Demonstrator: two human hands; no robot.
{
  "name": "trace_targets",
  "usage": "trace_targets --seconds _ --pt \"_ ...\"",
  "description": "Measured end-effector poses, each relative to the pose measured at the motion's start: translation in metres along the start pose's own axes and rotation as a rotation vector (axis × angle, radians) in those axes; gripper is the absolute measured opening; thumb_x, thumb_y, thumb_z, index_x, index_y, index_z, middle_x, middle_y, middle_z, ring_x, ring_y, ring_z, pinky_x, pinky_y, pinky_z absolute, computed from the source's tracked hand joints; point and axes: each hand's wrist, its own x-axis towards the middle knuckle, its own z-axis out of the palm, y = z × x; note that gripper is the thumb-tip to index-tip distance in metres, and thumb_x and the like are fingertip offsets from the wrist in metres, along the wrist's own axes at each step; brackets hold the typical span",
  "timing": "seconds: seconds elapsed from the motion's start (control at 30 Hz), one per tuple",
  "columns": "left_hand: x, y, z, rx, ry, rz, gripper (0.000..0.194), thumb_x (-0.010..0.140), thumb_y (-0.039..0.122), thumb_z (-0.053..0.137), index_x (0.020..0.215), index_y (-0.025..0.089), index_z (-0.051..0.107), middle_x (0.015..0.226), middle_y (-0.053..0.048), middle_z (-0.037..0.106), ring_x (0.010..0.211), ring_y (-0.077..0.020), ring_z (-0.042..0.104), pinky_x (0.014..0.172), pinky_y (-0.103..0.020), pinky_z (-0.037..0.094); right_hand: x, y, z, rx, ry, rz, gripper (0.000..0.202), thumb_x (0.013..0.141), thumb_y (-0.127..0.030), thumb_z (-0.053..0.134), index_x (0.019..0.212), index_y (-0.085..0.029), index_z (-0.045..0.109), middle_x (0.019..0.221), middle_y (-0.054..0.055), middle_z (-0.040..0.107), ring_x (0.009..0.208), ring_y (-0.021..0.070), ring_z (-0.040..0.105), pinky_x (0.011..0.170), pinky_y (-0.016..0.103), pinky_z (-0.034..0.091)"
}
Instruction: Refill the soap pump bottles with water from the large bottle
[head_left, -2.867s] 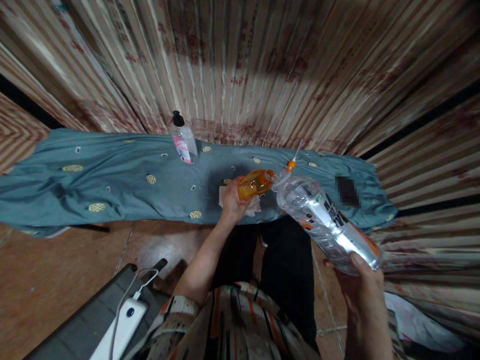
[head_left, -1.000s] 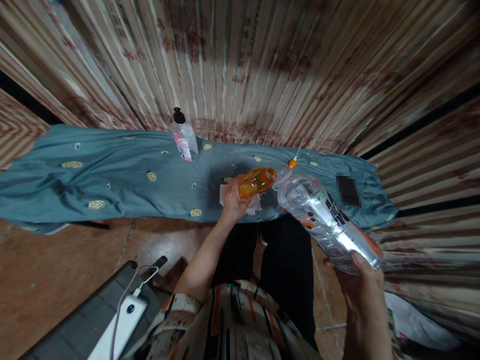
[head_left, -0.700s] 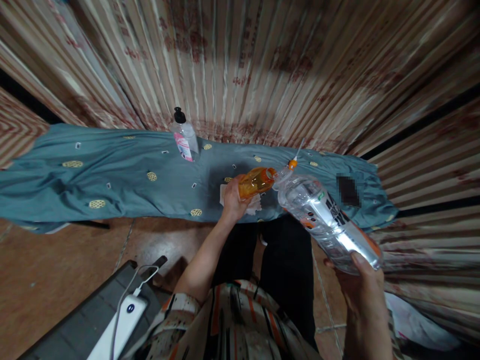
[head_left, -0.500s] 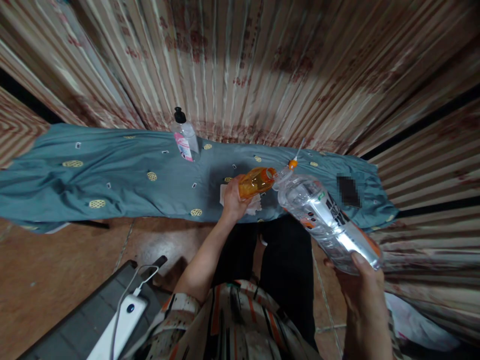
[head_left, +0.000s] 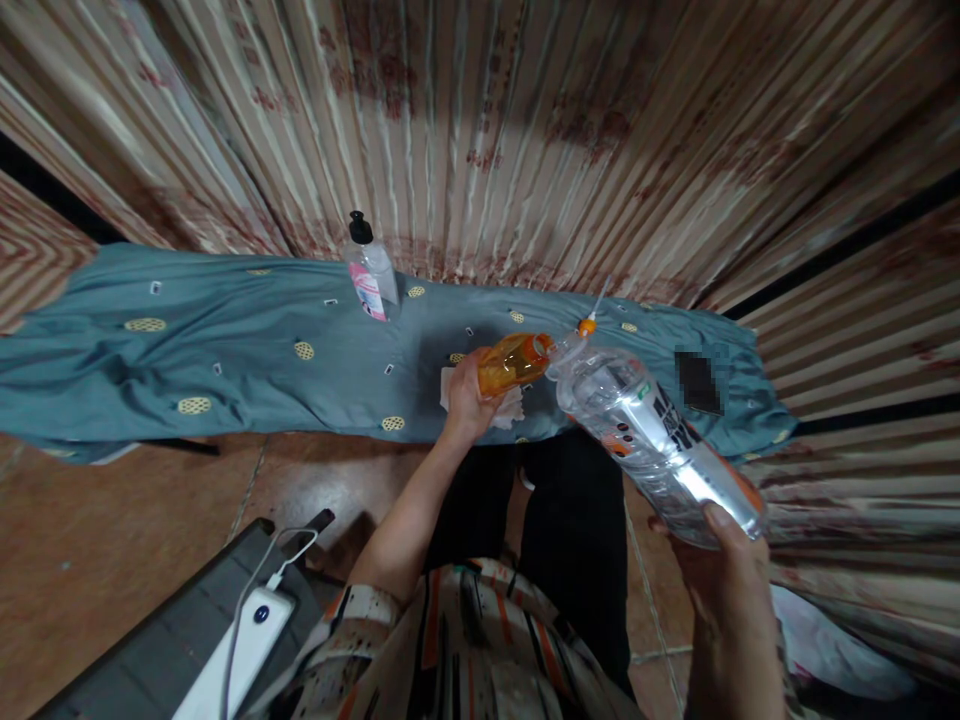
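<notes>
Gripping | left hand (head_left: 466,402) — amber bottle (head_left: 511,364), jutting rightward | right hand (head_left: 726,565) — clear bottle (head_left: 649,435), by its base

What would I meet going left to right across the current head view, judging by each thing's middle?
White device with a cable → black-capped bottle with a pink label → left hand → amber bottle in its grip → large clear bottle → right hand, holding that bottle's base end.
</notes>
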Motion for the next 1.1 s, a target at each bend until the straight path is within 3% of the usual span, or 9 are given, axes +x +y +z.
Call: trace_targets --seconds 0.7,0.8,1.1 --pt "0.001 0.004 -0.003 0.013 0.004 -0.004 0.066 0.067 0.020 0.079 0.126 0.019 0.049 0.123 -0.011 0.065 0.115 -0.0301 0.063 0.102 -0.048 0.051 -0.002 0.001 -0.001 -0.029 0.031 -0.008 0.051 0.069 -0.034 0.078 0.118 -0.025 0.069 0.109 0.007 0.063 0.077 0.0200 0.061 0.041 0.022 0.054" --pt "0.001 0.002 -0.001 0.002 0.010 -0.007 0.067 0.067 0.020 0.080 0.126 0.019 0.049 0.122 -0.011 0.065 0.114 -0.0296 0.063 0.101 -0.047 0.051 -0.001 0.001 -0.001 -0.015 0.035 -0.006 0.048 0.067 -0.035 0.079 0.112 -0.024 0.070 0.109 0.008 0.063 0.076 0.0204 0.061 0.039 0.023 0.053" --pt "0.000 -0.001 0.003 -0.048 0.021 -0.032 0.068 0.066 0.017 0.079 0.127 0.022 0.049 0.123 -0.008 0.064 0.116 -0.0285 0.062 0.102 -0.047 0.051 -0.004 -0.006 0.010 -0.010 0.048 0.000 0.048 0.067 -0.035 0.079 0.112 -0.025 0.070 0.112 0.007 0.063 0.079 0.0196 0.061 0.040 0.020 0.053"
